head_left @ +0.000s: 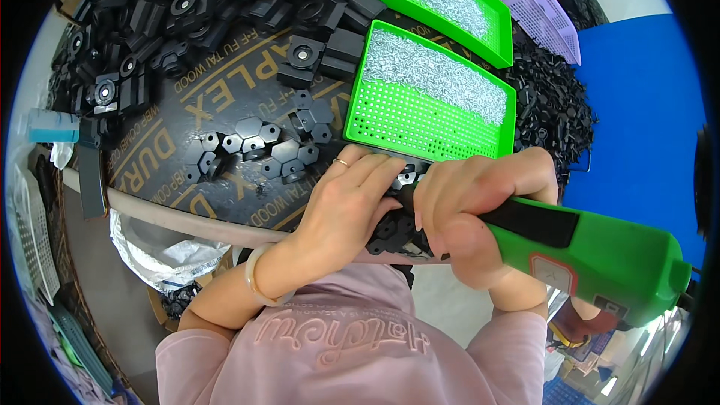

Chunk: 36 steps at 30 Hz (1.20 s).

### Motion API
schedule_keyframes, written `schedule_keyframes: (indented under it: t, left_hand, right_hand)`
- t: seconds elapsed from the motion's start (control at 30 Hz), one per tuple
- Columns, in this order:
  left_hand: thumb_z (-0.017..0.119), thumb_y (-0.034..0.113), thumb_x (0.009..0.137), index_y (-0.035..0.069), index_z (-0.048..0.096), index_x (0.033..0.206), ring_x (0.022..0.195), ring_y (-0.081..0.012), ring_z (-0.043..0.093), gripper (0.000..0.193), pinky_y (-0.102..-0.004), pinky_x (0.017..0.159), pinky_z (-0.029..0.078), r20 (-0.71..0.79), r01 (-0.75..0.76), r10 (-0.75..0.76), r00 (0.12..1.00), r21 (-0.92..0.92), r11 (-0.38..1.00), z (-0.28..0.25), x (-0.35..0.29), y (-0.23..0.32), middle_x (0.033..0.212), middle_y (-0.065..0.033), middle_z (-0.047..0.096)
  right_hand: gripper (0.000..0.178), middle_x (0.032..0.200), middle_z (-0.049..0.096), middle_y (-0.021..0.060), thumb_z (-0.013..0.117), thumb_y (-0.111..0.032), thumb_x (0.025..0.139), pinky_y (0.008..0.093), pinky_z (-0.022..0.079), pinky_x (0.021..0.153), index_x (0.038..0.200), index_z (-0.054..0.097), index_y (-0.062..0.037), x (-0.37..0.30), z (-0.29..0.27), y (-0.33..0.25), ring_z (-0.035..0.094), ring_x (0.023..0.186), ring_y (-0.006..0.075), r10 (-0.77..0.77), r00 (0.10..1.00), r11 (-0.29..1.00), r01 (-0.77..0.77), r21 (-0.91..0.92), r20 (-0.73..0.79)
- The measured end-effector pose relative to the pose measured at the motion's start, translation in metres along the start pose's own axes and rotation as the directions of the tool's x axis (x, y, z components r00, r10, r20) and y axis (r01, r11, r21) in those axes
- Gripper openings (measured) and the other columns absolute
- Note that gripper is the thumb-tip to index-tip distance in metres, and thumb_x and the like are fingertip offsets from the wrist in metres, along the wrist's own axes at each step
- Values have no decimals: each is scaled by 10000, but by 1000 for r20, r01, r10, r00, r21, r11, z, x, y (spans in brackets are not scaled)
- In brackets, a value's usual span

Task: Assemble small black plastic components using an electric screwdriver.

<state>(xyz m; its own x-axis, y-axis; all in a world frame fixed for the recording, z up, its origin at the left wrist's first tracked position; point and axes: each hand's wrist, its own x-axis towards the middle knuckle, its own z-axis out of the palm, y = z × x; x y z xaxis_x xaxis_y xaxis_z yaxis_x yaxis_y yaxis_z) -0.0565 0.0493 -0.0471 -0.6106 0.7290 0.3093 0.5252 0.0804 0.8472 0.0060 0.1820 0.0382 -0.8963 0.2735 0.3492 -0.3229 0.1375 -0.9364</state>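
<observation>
My right hand (480, 206) is wrapped round a green electric screwdriver (592, 255) with a black grip panel. The tool lies nearly level, its dark nose pointing left toward my other hand. At the table's near edge my left hand (341, 202) is closed, thumb and fingers around a small black plastic part (406, 178) at the screwdriver's nose. Fingers hide most of that part, and the bit's tip cannot be made out. More small black parts (390, 232) lie just below my left fingertips. To the left is a loose group of black hexagonal plates (251, 135).
Beyond my hands stands a green perforated tray (427, 116) of silver screws, with a second green tray (487, 49) behind it. Large black housings (184, 4) are heaped at the far left. Small black pieces (551, 105) pile up at right, near a purple basket (536, 7).
</observation>
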Motion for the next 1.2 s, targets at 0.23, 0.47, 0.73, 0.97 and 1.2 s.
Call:
schedule_keyframes:
  t: [0.23, 0.47, 0.73, 0.97, 1.2]
  left_hand:
    - [713, -21, 645, -25, 570, 1151, 1031, -347, 532, 526, -412, 877, 458, 4, -2, 2, 1000, 14, 1000, 3, -2, -1, 1055, -153, 607]
    - [715, -22, 646, -33, 576, 1147, 1017, -346, 539, 520, -402, 874, 463, -35, -29, 30, 999, 45, 999, 5, -2, -2, 1037, -153, 613]
    - [673, -112, 644, -59, 564, 1209, 1023, -374, 559, 578, -410, 876, 481, 21, 61, -64, 998, 98, 993, -21, -7, 17, 1163, -200, 612]
    - [748, 55, 617, 16, 657, 1045, 813, -287, 483, 440, -396, 713, 404, -188, 101, 31, 982, 654, 750, -71, -21, 33, 902, -106, 537]
    - [741, 147, 619, 61, 685, 1057, 904, -252, 477, 449, -379, 747, 357, -122, 51, 87, 989, 820, 570, -66, -34, 16, 1126, -91, 567]
  right_hand:
    - [286, 728, 637, 48, 808, -41, 727, 235, 483, 563, 864, 558, -35, -1, 1, 4, 606, 620, 98, 0, 1000, 1000, 0, -27, 2]
    - [456, 767, 611, 105, 802, -59, 760, 302, 484, 596, 1051, 451, -49, 0, -16, 3, 590, 675, 154, -5, 991, 987, -17, 161, 132]
    - [326, 573, 456, 23, 615, -248, 921, 296, 392, 455, 1073, 403, -52, 31, -37, 6, 419, 435, 121, -202, 974, 973, 211, 89, -105]
    - [243, 597, 440, 34, 576, -187, 923, 321, 380, 499, 1070, 447, -41, 30, -43, 34, 386, 444, 131, -146, 975, 989, 149, 3, -169]
    - [241, 575, 418, 20, 570, -193, 919, 311, 366, 491, 1058, 431, -55, 27, -46, 37, 377, 440, 125, -121, 977, 992, 125, 14, -177]
